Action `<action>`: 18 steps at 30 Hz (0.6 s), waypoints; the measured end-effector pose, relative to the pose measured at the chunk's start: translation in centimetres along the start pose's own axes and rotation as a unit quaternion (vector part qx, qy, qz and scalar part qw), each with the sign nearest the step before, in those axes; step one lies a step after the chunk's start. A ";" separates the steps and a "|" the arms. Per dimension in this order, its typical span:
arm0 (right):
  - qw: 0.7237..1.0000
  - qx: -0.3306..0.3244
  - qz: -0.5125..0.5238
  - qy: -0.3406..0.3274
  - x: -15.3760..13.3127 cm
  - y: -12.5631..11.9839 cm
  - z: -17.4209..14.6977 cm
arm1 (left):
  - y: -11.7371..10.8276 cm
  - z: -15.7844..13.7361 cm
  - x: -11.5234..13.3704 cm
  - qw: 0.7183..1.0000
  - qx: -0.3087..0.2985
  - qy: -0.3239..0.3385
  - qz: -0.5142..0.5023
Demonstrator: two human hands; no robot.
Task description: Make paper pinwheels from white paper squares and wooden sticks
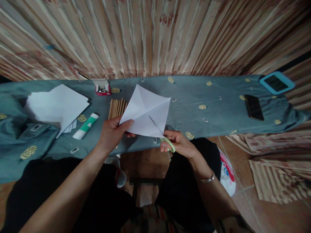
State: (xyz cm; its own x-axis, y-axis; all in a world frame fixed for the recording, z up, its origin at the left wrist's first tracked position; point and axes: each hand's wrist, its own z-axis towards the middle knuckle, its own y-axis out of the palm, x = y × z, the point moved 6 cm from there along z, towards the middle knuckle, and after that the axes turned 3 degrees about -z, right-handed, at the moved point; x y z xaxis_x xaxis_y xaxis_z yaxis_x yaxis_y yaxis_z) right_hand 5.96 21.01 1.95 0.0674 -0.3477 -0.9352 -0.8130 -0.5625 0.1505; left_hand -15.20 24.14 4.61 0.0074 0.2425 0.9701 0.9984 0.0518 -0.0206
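Over the surface (225, 119), toward its near edge: white paper (147, 108), creased, light, probably floppy and easy to tear. Left grip (113, 131) pinches its near-left corner; sound hold, apart from scissors (171, 144). Right grip (181, 143) has those by green handles; finger placement too dim to tell.

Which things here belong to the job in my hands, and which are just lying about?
Belonging:
white sheet, in the left hand
green-handled scissors, in the right hand
probably the paper pile, thin sticks, green-and-white tube, red box

Lying about, seemingly:
dark phone
blue-framed display
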 end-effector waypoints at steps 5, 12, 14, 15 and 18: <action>0.998 -0.042 -0.006 0.039 0.8 0.1 -0.1 | -1.8 0.9 0.2 0.998 0.050 0.028 -0.020; 0.997 0.061 -0.010 -0.045 -0.8 -4.0 -1.9 | -3.8 1.3 1.3 0.993 0.102 0.054 -0.039; 0.981 0.167 0.006 -0.094 -1.5 -6.0 -2.3 | -3.4 1.2 0.9 0.996 0.081 0.029 -0.035; 0.969 0.219 0.013 -0.112 -1.6 -6.7 -2.4 | -3.0 1.2 0.5 0.997 0.063 0.015 -0.032; 0.939 0.311 0.015 -0.145 -1.8 -7.8 -2.3 | -1.8 0.9 -0.4 1.000 -0.003 -0.017 0.000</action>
State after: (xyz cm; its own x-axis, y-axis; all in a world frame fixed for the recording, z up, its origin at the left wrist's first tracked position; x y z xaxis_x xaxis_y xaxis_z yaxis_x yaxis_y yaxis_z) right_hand 13.52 24.33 3.13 -0.0469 -0.0873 -0.9951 -0.9987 0.0233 0.0450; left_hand -17.00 24.82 4.01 0.0061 0.2754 0.9613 0.9987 0.0461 -0.0195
